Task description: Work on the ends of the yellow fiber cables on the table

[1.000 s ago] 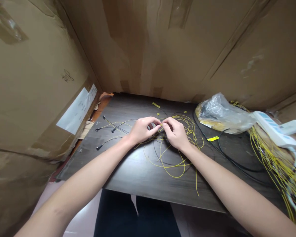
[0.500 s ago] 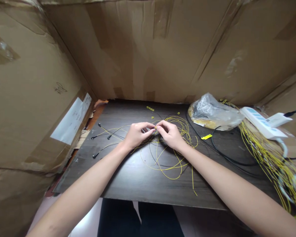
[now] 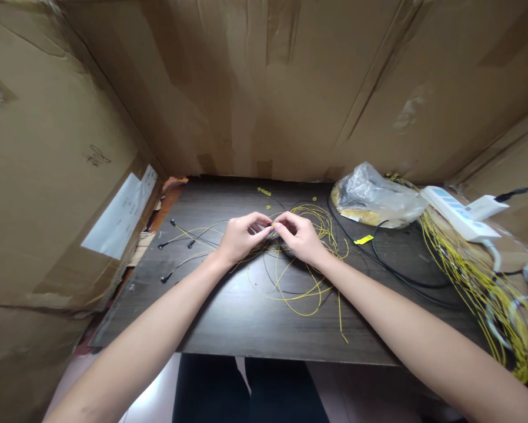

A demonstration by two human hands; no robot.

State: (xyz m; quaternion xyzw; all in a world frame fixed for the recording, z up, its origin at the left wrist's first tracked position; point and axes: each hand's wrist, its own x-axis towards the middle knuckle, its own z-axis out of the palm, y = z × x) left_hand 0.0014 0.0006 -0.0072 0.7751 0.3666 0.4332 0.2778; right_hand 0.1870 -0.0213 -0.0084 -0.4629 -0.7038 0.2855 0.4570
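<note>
Above the middle of the dark tabletop, my left hand [image 3: 241,236] and my right hand [image 3: 300,237] meet fingertip to fingertip. Both are closed in a pinch on a small yellow piece [image 3: 273,225], mostly covered by the fingers. Loose yellow wires [image 3: 308,314] lie in loops under and around my right hand. To the left of my left hand, thin black and yellow leads end in several small black connectors [image 3: 166,277]. Beyond the hands lie a short row of small yellow pieces [image 3: 264,192] and a single yellow piece [image 3: 314,199].
Cardboard walls [image 3: 229,88] enclose the table [image 3: 149,317] at the back and sides. On the right are a clear plastic bag [image 3: 374,197], a white power strip [image 3: 458,214], a bundle of yellow wires [image 3: 462,282], a black cable [image 3: 405,281] and a yellow tag [image 3: 363,239].
The camera view has shifted slightly, so everything sits a little further left. Both hands keep their pinch together, with hardly any movement over the table.
</note>
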